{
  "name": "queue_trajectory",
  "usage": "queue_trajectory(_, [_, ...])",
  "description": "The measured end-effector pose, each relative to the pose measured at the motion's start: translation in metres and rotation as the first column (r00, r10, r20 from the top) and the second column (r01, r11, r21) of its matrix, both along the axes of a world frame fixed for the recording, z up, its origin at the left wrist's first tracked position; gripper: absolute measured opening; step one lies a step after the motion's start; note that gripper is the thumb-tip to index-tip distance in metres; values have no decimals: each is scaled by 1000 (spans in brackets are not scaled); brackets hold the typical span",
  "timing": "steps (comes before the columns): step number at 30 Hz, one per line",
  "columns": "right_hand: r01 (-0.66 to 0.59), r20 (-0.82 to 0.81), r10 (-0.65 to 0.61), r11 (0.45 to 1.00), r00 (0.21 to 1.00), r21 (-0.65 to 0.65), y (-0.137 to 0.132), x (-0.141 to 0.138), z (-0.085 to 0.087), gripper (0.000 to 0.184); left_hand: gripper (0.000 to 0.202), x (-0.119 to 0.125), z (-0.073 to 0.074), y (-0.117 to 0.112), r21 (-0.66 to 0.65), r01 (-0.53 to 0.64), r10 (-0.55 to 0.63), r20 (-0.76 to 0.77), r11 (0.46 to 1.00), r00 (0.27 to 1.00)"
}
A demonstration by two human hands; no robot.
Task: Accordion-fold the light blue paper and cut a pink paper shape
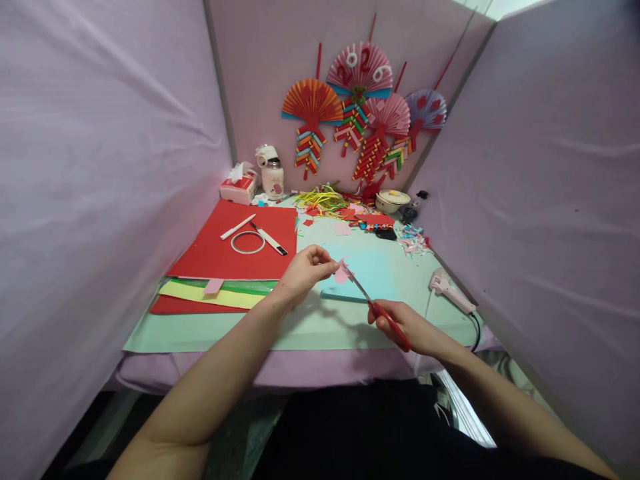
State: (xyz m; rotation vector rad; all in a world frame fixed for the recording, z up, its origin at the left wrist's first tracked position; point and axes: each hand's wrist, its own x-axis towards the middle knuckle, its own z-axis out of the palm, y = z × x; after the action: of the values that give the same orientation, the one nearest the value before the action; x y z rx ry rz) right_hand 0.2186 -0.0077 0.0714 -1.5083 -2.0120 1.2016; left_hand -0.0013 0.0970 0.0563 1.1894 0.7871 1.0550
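Dark clothing (350, 427) lay nearest. Left hand (309, 270) pinched pink paper (341, 275) above blue pad (379, 268) on desk (200, 335); paper seemed light, soft, easily torn, best held by edge. Rightward, stiff-looking red-handled scissors (395, 325) had blades at paper, handles gripped by right hand (419, 330).

"How many paper fans (313, 101) hang beyond the far edge of the table (200, 336)?"
"Four. Near its far left corner: one tissue box (240, 192), one bottle (273, 180)."
"And its right edge?"
"One glue gun (453, 293)."
"Scissors (394, 327)?"
"One pair. Also one ring (248, 253), one bowl (388, 203)."
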Motion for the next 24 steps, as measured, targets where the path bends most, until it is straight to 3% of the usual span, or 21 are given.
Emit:
queue_trajectory(9, [58,-11,-58,998,998,-4,6,-4,-3,45,36,1,-5,5,19,-47,46,31,999,998])
queue_trajectory(12, [123,-30,-122,992,992,31,22,-5,-9,42,35,2,-8,9,9,-132,132,50,991,990])
queue_trajectory(15, [243,-114,-231,963,966,113,46,-12,-13,37,36,4,-10,12,-80,-184,194,128,980,973])
queue_trajectory(19, [421,-401,-308,878,863,230,76,-36,-17,40,37,8,-9,10,-252,-148,209,239,957,948])
queue_trajectory(24, [555,-651,-299,800,698,228,89,-63,-24,44,30,10,-7,6,-333,-87,193,300,939,934])
